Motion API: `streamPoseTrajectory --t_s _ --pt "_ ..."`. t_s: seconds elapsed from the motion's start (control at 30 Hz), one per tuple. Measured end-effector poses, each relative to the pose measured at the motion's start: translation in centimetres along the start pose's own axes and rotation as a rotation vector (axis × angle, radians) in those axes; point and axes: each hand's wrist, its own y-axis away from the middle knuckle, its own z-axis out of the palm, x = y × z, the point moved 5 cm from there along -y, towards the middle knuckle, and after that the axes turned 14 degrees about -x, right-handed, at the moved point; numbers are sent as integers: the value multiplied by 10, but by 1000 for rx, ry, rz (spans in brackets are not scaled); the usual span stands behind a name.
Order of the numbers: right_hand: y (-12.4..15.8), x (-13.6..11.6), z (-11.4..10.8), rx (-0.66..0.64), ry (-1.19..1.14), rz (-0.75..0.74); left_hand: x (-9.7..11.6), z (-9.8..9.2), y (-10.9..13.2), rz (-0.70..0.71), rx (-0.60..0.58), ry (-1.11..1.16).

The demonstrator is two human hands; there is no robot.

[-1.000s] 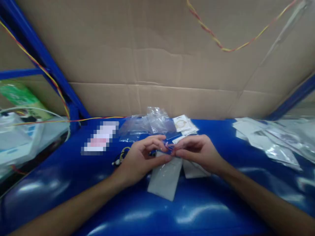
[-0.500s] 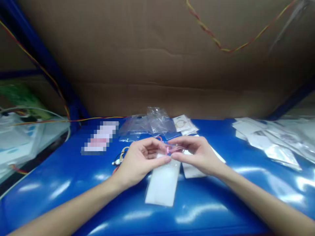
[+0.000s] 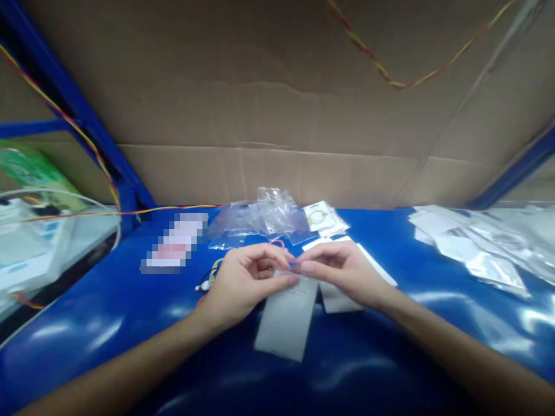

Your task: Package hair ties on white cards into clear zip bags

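Observation:
My left hand [image 3: 243,283] and my right hand [image 3: 342,271] meet fingertip to fingertip over the blue table [image 3: 130,323]. Both pinch the top edge of a small clear plastic bag [image 3: 286,318] that hangs down toward me. A thin pink wire [image 3: 277,244] shows just behind my left fingers. A white card [image 3: 338,300] lies under my right hand. A short yellow wire with a white plug [image 3: 210,277] lies left of my left hand.
A heap of clear bags [image 3: 260,219] and a white card with a wire loop [image 3: 321,218] lie behind my hands. More bags [image 3: 477,248] are spread at the right. A cardboard wall [image 3: 277,115] stands behind, with twisted red-yellow wires.
The pink wire loop seen between my fingertips half a second ago is now mostly hidden. My hands have stayed together at the bag's top edge, which shifted slightly.

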Motion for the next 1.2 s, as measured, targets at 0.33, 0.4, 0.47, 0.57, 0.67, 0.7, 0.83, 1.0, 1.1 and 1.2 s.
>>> streamPoseTrajectory --t_s 0.33,0.4,0.47,0.57,0.67,0.7,0.83,1.0,1.1,1.2 --pt "-1 2 -12 97 -517 -121 -10 3 -2 -196 -95 156" --pt "-1 1 -9 52 -586 -129 -11 7 -2 -199 -155 220" --pt "-2 0 -7 21 -653 -129 -12 9 -2 -209 -185 246" --pt "-2 0 -6 19 -712 -113 -13 10 -2 -244 -197 231" --pt "-3 3 -7 47 -681 -104 -12 10 -1 -246 -204 210" --pt "-3 4 -8 61 -622 -103 -11 9 -1 -239 -199 212" --pt "-2 4 -9 95 -297 -92 -10 5 -1 -215 -140 232" --pt "-2 -3 -7 34 28 -78 -11 3 -1 -188 -124 253" --pt "-1 -6 -6 -2 112 -102 -11 3 -1 -175 -105 275" --pt "2 -7 -5 -30 178 -178 -11 1 -1 -159 -75 280"
